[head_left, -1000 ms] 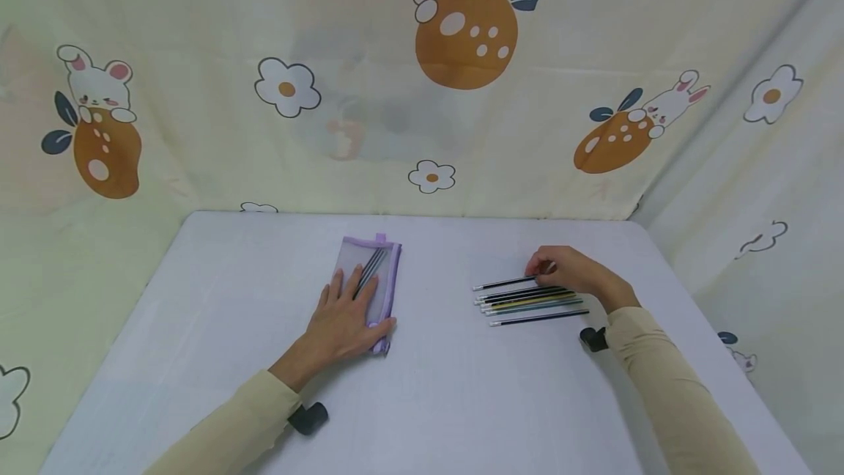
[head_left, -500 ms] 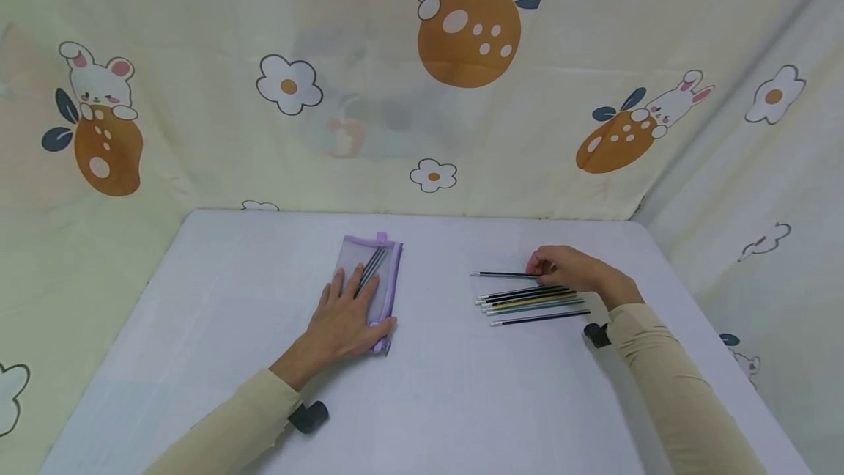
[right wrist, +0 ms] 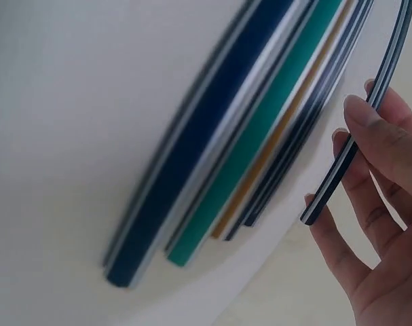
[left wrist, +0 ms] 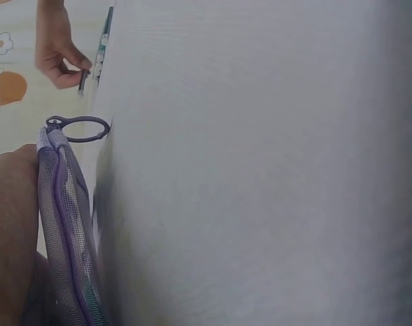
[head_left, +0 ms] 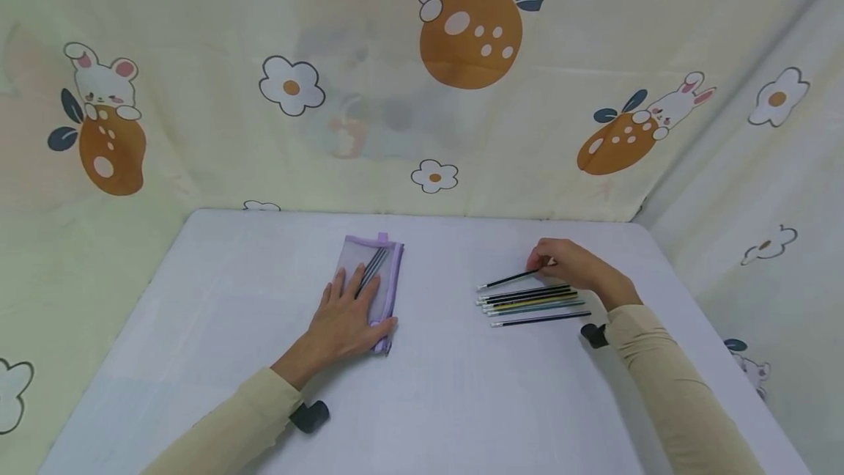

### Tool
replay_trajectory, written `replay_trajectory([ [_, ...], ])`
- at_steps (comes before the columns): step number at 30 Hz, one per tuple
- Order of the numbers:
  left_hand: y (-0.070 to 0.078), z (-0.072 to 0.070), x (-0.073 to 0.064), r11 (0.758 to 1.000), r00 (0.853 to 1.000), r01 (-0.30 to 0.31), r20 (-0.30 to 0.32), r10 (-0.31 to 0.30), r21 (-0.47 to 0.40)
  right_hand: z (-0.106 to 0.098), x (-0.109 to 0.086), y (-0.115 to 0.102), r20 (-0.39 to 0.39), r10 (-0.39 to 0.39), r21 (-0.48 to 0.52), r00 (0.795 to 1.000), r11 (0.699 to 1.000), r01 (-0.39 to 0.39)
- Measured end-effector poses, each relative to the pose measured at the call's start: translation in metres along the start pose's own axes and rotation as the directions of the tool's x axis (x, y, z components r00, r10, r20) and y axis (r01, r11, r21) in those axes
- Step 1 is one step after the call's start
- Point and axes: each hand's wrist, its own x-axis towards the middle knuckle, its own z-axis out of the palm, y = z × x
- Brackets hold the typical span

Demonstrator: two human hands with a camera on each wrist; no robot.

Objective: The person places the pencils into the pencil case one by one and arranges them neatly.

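Observation:
My left hand (head_left: pixel 343 321) lies with spread fingers on a purple mesh pencil pouch (head_left: pixel 359 246). Several pencils (head_left: pixel 372 268) show through its mesh near the top. The left wrist view has the pouch's zipped edge and its ring-shaped zipper pull (left wrist: pixel 87 129) close up. On the right, my right hand (head_left: pixel 575 268) pinches a dark striped pencil (right wrist: pixel 336 175) between thumb and fingers. That pencil's white-tipped end points left and slants down toward the table. Beneath that hand lies a row of several pencils, among them a green one (right wrist: pixel 260 129), a yellow one (right wrist: pixel 270 153) and a dark blue one (right wrist: pixel 202 132).
Everything lies on a table with a white cover (head_left: pixel 435 387). One dark pencil (head_left: pixel 541 319) sits slightly apart, nearest the front of the row. A cream curtain (head_left: pixel 369 189) printed with rabbits and flowers hangs behind the table's far edge.
My right hand has risen a little with the pinched pencil, whose white-tipped end swung up level and then tilted down again. The left hand and pouch have stayed put.

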Motion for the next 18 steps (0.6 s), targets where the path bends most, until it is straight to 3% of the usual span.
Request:
replay_trajectory([
  [18,0.000,0.001,-0.001,1.000,1.000,0.005,-0.008,-0.005,-0.008,0.002,0.023,-0.026,-0.070,-0.068,-0.052,0.995,0.997,0.064],
])
